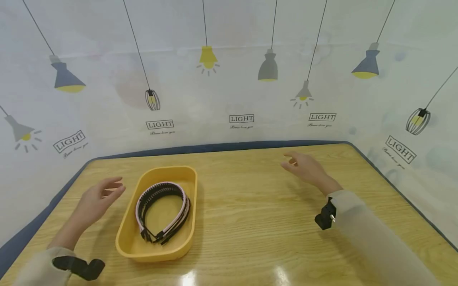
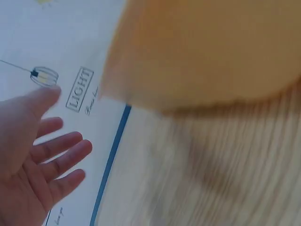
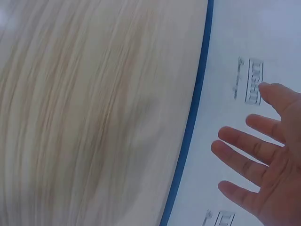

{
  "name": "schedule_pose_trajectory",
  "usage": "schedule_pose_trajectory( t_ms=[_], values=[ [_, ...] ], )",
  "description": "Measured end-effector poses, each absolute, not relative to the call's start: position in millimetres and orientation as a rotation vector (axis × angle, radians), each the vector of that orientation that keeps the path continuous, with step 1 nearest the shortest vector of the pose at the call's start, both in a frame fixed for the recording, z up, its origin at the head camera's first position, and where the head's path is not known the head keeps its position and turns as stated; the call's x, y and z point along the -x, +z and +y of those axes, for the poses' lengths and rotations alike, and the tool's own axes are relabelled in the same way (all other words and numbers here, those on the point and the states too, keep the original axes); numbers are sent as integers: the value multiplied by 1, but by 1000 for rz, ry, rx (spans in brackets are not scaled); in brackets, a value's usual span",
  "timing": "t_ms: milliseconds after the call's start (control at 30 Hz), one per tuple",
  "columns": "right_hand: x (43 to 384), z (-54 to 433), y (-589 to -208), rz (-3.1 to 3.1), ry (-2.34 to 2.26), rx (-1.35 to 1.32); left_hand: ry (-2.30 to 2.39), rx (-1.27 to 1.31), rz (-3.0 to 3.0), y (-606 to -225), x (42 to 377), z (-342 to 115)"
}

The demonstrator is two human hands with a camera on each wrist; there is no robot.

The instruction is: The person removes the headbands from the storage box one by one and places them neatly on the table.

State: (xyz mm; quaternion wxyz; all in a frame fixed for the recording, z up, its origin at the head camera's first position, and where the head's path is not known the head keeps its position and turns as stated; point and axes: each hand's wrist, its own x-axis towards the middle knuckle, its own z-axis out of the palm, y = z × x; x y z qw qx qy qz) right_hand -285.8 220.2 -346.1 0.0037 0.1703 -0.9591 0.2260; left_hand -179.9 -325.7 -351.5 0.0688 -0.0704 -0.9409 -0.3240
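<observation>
A yellow tray point(image 1: 157, 254) with rounded corners stands on the left half of the table. Inside it lie several headbands point(image 1: 163, 190), nested together, some black and at least one pale pink. Just left of the tray hovers my left hand point(image 1: 96, 200), fingers loosely spread and apart from its rim. In the left wrist view that hand point(image 2: 42, 160) holds nothing, and the tray's wall point(image 2: 202, 56) looms close by. My right hand point(image 1: 305, 169) is raised over the far right part of the table. Relaxed, separated fingers show on the right hand point(image 3: 263, 155) in the right wrist view, touching nothing.
The wooden table point(image 1: 243, 206) has a dark blue edge point(image 1: 214, 147) at the back and sides. Behind it rises a pale curtain-like backdrop point(image 1: 229, 91) printed with lamps and the word LIGHT. Dark wrist cameras point(image 1: 325, 214) sit on both sleeves.
</observation>
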Motion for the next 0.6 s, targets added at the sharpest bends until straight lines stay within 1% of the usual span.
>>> schedule_pose_trajectory(
  t_ms=[133, 333, 467, 600],
  values=[
    [284, 192, -343, -2984, 740, -618, -1226, 157, -2783, -353, 175, -316],
    [283, 144, -339, -2970, 824, -769, -1648, 15, -2705, -362, 171, -314],
    [282, 114, -337, -2972, 869, -829, -1775, 11, -2694, -365, 170, -313],
    [281, 86, -335, -2971, 893, -901, -1806, 8, -2709, -365, 169, -312]
  ],
)
